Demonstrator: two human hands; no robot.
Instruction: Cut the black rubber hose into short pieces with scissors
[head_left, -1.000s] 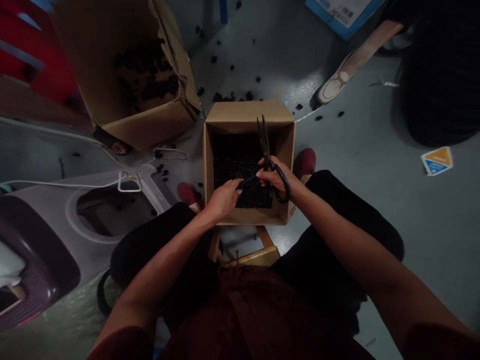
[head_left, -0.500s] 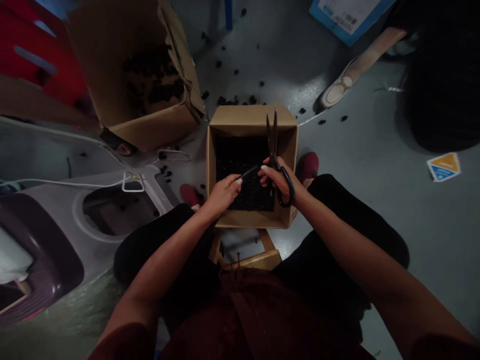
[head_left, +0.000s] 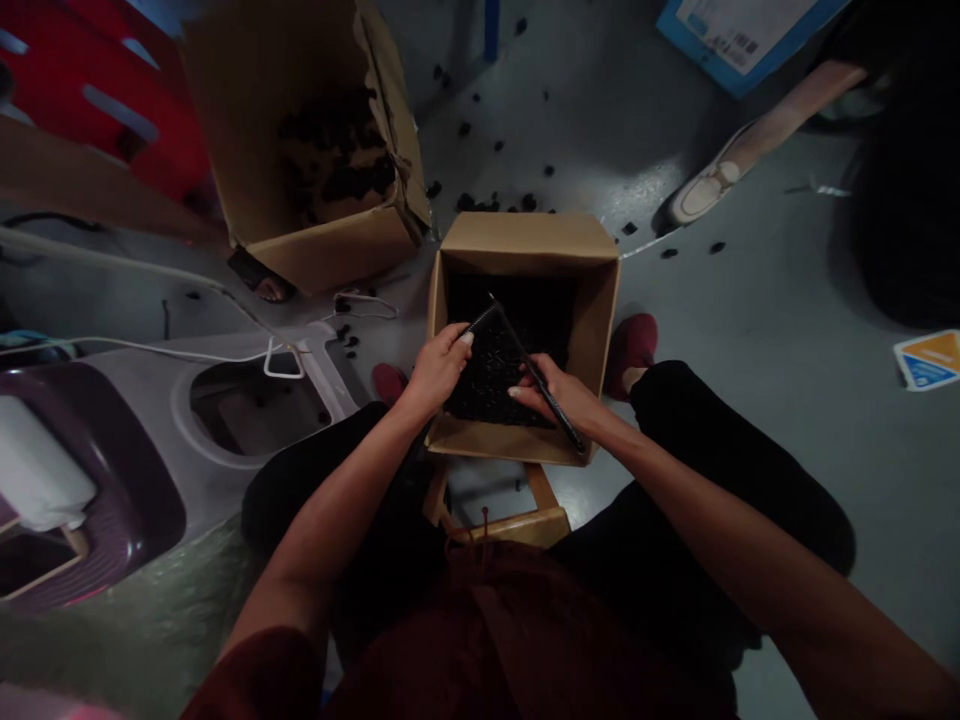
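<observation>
My left hand (head_left: 441, 368) is closed on a thin black ridged strip (head_left: 480, 319), its free end pointing up and to the right. In my right hand (head_left: 556, 392) is a pair of black scissors (head_left: 513, 332), seen edge-on, with the blade tips at the strip's free end. Whether the blades are apart cannot be made out. Both hands are over an open cardboard box (head_left: 529, 237) that stands between my feet. Many small black pieces (head_left: 495, 385) lie inside it.
A larger cardboard box (head_left: 330, 250) with black pieces stands at the upper left. Black bits (head_left: 529, 202) are scattered on the grey floor. A grey plastic basin (head_left: 176, 400) is at the left, a wooden stool (head_left: 517, 525) below the box. Another person's shoe (head_left: 697, 195) is at upper right.
My right hand has swung the scissors from upright to tilted left, bringing their tips to the strip. My left hand still grips the strip. The whole view has shifted slightly.
</observation>
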